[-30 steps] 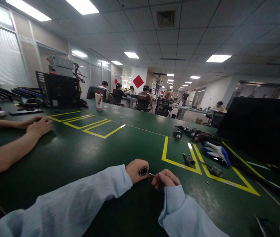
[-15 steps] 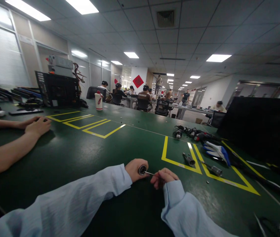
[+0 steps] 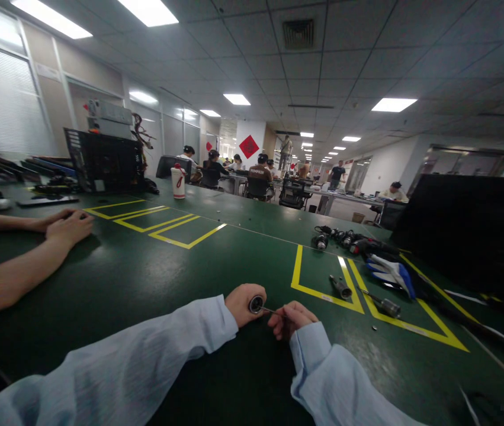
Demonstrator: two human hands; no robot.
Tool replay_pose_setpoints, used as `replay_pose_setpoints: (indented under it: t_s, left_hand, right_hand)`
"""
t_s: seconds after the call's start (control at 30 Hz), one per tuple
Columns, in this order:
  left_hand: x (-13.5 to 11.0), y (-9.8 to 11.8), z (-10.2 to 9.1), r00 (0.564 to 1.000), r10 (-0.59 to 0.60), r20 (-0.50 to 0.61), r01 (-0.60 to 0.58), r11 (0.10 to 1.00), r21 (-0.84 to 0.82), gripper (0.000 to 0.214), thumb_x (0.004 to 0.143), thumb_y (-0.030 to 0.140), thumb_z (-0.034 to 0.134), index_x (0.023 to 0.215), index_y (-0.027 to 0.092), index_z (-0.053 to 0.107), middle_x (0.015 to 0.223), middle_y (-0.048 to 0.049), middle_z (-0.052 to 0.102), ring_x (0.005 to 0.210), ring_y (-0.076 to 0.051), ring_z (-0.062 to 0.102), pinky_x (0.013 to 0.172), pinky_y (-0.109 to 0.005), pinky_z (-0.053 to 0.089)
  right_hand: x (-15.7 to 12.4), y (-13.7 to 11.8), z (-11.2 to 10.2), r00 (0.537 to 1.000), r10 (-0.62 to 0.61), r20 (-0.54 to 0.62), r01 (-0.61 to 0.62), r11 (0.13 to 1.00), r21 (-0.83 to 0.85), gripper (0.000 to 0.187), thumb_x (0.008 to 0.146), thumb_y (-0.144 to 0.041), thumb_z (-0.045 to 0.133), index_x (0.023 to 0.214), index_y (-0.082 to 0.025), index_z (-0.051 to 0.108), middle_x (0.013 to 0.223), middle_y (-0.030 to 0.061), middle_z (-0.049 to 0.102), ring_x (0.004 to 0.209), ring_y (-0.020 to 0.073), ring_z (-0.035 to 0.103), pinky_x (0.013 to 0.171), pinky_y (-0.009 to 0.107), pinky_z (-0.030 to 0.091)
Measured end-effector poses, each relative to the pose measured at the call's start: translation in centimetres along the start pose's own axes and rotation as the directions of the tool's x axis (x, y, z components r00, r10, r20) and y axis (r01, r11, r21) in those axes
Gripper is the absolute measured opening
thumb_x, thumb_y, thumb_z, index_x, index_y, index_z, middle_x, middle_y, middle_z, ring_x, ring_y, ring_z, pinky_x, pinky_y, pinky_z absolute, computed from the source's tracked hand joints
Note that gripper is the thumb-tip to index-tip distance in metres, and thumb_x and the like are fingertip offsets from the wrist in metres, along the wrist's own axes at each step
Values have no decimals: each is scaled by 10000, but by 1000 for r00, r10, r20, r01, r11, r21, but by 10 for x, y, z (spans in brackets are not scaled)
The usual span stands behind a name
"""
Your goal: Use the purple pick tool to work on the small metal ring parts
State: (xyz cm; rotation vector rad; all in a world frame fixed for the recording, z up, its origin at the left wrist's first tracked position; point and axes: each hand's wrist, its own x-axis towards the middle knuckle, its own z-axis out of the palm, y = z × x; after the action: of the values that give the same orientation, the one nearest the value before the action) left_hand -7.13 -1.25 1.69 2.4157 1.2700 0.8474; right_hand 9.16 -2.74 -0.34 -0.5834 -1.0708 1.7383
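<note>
The round part point(image 3: 256, 305) was held in the left hand point(image 3: 239, 303), a little below the centre of the frame, its fingers wrapped around the side and its open, dark-centred face turned toward the camera. A thin rod point(image 3: 270, 310) was pinched between the fingers of the right hand point(image 3: 295, 318), just to the right, and was pointed at the round part's face. Whether its tip was seated inside could not be told. Both forearms were covered by pale blue sleeves point(image 3: 176, 337), and both hands were held low over the green desk point(image 3: 216, 269).

At the centre right of the frame, outlines had been marked on the desk in yellow tape point(image 3: 309, 292). A metal part point(image 3: 344, 291) was laid in one outline, and a second metal part point(image 3: 388, 306), with a thin shaft, in the next. Below these a small bit point(image 3: 374, 328) was seen. Above the second part a blue and white glove point(image 3: 391, 277) was left near a tangle of dark gear point(image 3: 347, 238). At the left edge, a co-worker's hands point(image 3: 67, 226) were brought together over the desk; what was held could not be made out. A cup point(image 3: 178, 182) was stood upright at the upper left.
</note>
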Motion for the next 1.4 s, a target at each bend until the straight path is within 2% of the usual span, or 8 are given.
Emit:
replay_pose_setpoints:
  t_s: [0.2,0.4,0.6,0.7,0.93,1.13,1.4]
  left_hand:
    - [0,0,1,1000,7,-16,-7,1000,-30,164,627,220,599,574,145,463,562,46,452,543,-83,418,499,-184,323]
    - [-3,-2,3,995,-59,-79,57,998,-35,133,620,197,584,586,144,467,556,49,454,538,-80,410,495,-182,321]
    - [-2,-1,1,996,-11,-88,6,999,-49,161,642,224,583,587,143,454,566,45,443,546,-83,410,507,-190,327]
    - [-2,0,0,997,-1,-77,-4,998,-57,159,647,219,582,589,144,454,566,46,441,548,-83,409,508,-189,329]
    - [-2,-2,0,992,-27,-123,26,1000,-6,161,645,244,575,582,145,464,558,43,448,536,-84,406,496,-187,324]
    - [-1,-3,0,992,-9,-122,6,1000,-27,162,626,227,575,557,144,455,538,46,436,508,-80,399,481,-186,315]
    - [0,-2,-1,993,-28,-114,24,999,-44,157,604,202,585,554,145,448,527,54,431,497,-75,393,475,-182,311]
  right_hand:
    - [3,0,-2,999,40,15,-41,998,52,236,576,-335,684,539,-143,551,503,65,669,381,133,560,359,221,390]
    - [0,8,2,999,-54,-1,54,998,-29,272,594,-378,689,581,-141,556,572,56,684,426,122,576,380,210,421]
    - [5,4,-2,998,51,34,-54,995,89,256,572,-359,706,583,-143,569,551,58,688,402,121,577,366,201,409]
    - [5,2,-4,997,58,47,-63,993,99,241,599,-347,695,583,-145,564,553,57,687,412,121,579,375,204,419]
    - [-1,7,5,997,-70,31,69,997,28,241,632,-346,687,600,-134,579,617,51,694,453,113,592,380,189,440]
    - [3,5,1,998,19,68,-28,992,127,241,600,-331,713,599,-120,597,589,79,694,431,117,590,379,189,432]
    - [4,3,-2,997,56,59,-65,986,156,230,586,-313,726,585,-124,595,572,90,693,419,121,591,374,188,431]
